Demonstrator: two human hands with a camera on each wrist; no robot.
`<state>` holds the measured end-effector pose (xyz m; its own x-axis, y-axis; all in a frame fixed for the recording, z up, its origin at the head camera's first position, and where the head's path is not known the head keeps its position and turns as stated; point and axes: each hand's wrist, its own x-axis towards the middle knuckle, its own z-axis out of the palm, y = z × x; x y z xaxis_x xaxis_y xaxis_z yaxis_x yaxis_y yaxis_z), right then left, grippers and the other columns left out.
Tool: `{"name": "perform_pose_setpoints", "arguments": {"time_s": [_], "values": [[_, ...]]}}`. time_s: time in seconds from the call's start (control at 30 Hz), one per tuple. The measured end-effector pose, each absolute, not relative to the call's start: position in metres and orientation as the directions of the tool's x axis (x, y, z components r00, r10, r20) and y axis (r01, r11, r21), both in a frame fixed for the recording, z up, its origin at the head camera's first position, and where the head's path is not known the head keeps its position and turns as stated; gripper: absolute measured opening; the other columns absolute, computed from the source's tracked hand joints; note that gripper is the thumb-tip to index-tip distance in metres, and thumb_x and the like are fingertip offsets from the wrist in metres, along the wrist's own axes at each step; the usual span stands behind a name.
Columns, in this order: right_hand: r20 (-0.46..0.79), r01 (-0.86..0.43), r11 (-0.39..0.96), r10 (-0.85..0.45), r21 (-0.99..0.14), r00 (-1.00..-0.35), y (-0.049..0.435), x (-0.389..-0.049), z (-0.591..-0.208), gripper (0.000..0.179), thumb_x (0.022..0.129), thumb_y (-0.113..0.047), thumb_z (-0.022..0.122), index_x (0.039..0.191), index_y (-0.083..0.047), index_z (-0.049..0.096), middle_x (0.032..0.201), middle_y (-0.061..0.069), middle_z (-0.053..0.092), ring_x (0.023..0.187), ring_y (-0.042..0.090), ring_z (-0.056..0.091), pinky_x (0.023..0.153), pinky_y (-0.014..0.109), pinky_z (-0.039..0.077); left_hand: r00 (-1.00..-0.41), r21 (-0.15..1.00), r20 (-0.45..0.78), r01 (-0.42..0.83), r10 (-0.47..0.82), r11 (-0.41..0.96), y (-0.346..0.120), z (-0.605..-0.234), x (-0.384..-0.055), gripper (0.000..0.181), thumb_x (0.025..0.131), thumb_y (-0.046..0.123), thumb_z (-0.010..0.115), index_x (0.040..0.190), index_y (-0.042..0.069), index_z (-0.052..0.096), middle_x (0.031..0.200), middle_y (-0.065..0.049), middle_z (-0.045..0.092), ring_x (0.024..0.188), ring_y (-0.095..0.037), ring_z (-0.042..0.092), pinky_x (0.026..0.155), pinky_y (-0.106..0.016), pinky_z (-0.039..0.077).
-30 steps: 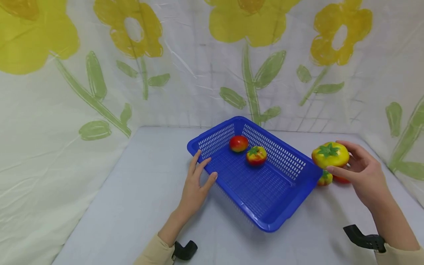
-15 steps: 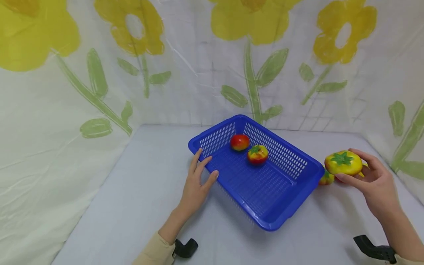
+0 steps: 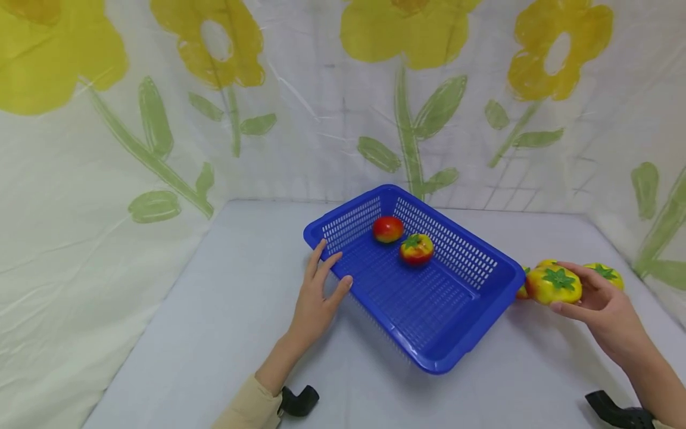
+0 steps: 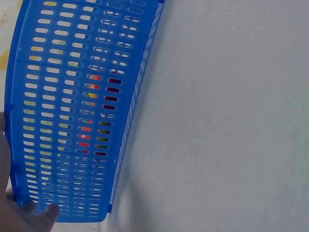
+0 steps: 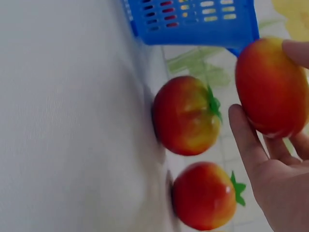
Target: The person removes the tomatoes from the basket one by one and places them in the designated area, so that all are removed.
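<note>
My right hand [image 3: 605, 313] holds a yellow-and-red toy tomato [image 3: 554, 285] with a green leafy top, just right of the blue basket's [image 3: 370, 304] right corner. In the right wrist view, the fingers and thumb span the held tomato [image 5: 273, 87], which is raised beside two others. On the basket's left side, my left hand [image 3: 313, 304] rests with spread fingers at the rim. Its fingertips [image 4: 50, 212] show against the basket wall in the left wrist view. Inside the basket lie a red tomato [image 3: 387, 229] and a red-and-yellow tomato [image 3: 416, 249].
Several more tomatoes stand on the table to the basket's right, including one [image 3: 605, 274] beyond my right hand and another [image 5: 186, 116] close to the basket. The pale table [image 3: 230, 286] ends at a flower-printed curtain [image 3: 300, 149].
My right hand has carried the tomato rightward from the basket's corner, then down toward the other tomatoes on the table. The left hand and the basket have stayed in place.
</note>
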<state>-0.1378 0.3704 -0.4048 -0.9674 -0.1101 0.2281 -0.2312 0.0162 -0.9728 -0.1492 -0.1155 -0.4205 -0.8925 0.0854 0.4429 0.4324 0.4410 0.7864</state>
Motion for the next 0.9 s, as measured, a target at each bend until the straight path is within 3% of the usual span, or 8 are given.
{"name": "perform_pose_setpoints", "arguments": {"time_s": [0.23,0.47,0.63,0.9], "values": [[0.205,-0.222,0.102,-0.148,-0.97,-0.967,0.386,-0.137,-0.411,0.072,0.081,0.027,0.061,0.145,0.001,0.04,0.139,0.003,0.039,0.112,0.003,0.052,0.083,0.016,0.049,-0.894,0.788,0.44,0.428,0.082,0.444,-0.118,-0.422,-0.149,0.051,0.099,0.038,0.06,0.144,0.018,0.05,0.162,0.009,0.012,0.146,-0.019,0.017,0.108,-0.056,0.029],[0.119,-0.179,0.42,-0.166,-0.89,-0.979,0.4,-0.137,-0.419,0.067,0.084,0.013,0.07,0.144,-0.003,0.045,0.136,-0.01,0.048,0.113,-0.009,0.049,0.083,0.009,0.044,-0.895,0.788,0.438,0.429,0.087,0.442,-0.118,-0.425,-0.151,0.051,0.099,0.038,0.059,0.145,0.02,0.049,0.162,0.01,0.012,0.146,-0.02,0.016,0.108,-0.057,0.028],[0.045,-0.139,0.549,-0.181,-0.824,-0.982,0.406,-0.139,-0.422,0.063,0.085,-0.001,0.075,0.141,-0.002,0.047,0.131,-0.017,0.047,0.107,-0.014,0.047,0.081,0.007,0.043,-0.893,0.786,0.442,0.433,0.089,0.442,-0.118,-0.426,-0.151,0.051,0.099,0.038,0.059,0.145,0.019,0.049,0.162,0.009,0.012,0.146,-0.02,0.016,0.108,-0.057,0.028],[-0.121,-0.038,0.597,-0.223,-0.801,-0.967,0.409,-0.138,-0.423,0.064,0.086,-0.013,0.077,0.141,-0.002,0.046,0.123,-0.028,0.044,0.102,-0.015,0.047,0.077,0.025,0.054,-0.896,0.789,0.436,0.426,0.084,0.443,-0.118,-0.424,-0.15,0.051,0.099,0.04,0.059,0.145,0.019,0.049,0.162,0.01,0.011,0.146,-0.019,0.016,0.108,-0.056,0.028]]}}
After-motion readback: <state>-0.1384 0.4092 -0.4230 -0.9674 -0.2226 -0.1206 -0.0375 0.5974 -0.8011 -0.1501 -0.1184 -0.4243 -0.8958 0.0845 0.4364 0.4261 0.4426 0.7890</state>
